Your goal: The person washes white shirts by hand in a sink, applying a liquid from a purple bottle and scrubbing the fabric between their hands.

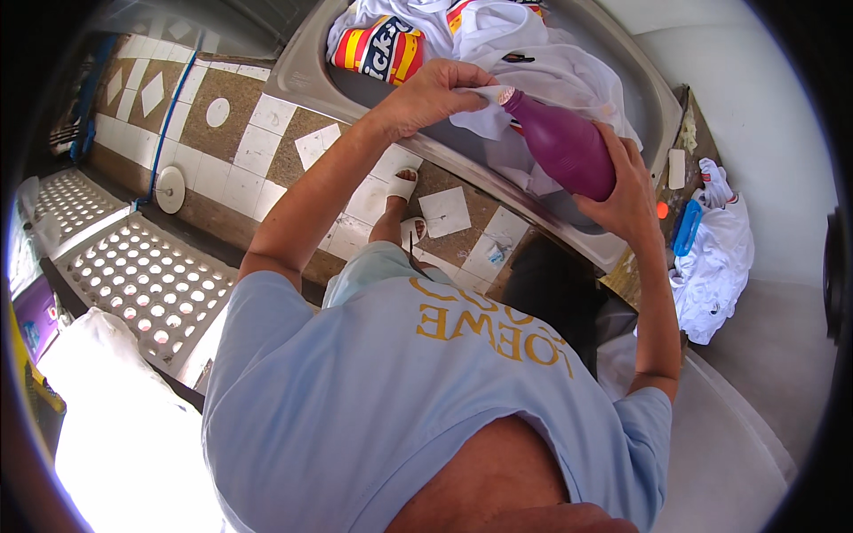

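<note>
Over the grey metal sink (pixel 306 75) heaped with white laundry (pixel 533 53) at upper centre of the frame, my right hand (pixel 626 191) wraps the purple plastic bottle (pixel 564 142), its long axis tilting up-left toward my left hand (pixel 435 93), which pinches white cloth at its neck.

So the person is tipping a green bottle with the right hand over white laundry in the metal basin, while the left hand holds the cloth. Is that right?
Not quite: the head view shows the bottle is purple, not green. The rest stands: the right hand tips it over white laundry in the metal basin, and the left hand holds the cloth.
</note>
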### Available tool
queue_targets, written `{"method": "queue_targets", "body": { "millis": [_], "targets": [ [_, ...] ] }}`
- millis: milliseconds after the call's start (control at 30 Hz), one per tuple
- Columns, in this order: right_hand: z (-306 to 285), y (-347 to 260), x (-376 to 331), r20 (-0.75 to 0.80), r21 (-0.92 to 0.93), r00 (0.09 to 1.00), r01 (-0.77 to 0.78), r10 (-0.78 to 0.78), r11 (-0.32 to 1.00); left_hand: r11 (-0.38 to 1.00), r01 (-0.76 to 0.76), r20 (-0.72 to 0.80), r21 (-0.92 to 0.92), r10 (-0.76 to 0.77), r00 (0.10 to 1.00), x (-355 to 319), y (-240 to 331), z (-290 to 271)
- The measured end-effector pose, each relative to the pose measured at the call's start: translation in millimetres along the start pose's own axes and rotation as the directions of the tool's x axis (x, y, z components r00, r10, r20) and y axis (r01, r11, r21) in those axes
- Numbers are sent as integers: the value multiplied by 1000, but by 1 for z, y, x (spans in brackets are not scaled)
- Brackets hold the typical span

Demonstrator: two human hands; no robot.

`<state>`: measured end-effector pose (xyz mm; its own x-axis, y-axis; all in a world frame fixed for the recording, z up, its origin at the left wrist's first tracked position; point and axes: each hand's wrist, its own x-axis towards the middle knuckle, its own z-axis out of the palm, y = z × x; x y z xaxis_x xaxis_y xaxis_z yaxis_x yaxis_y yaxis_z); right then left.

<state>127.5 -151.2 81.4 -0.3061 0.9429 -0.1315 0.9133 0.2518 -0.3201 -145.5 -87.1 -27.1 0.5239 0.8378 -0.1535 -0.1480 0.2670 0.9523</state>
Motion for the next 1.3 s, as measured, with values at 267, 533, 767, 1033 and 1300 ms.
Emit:
{"method": "queue_targets", "body": {
  "millis": [267, 533, 767, 1033, 1300],
  "targets": [
    [4, 1, -1, 37, 5, 999, -38, 38, 999, 997, -50, 48, 64, 47, 998, 3, -9, 0],
    [7, 8, -5, 75, -30, 995, -58, 60, 998, 886, -206, -12, 416, 232, 973, 7, -29, 8],
    [9, 10, -5, 63, -34, 998, -29, 31, 999, 829, -190, -59, 526, 258, 964, 8, -30, 17],
    [10, 9, -5, 74, -63, 996, -35, 39, 997, 750, -253, -36, 612, 346, 938, 9, -32, 18],
    [11, 7, -5, 89, -90, 995, -30, 38, 996, 686, -269, 10, 676, 357, 934, 11, -40, 17]
  ]
}}
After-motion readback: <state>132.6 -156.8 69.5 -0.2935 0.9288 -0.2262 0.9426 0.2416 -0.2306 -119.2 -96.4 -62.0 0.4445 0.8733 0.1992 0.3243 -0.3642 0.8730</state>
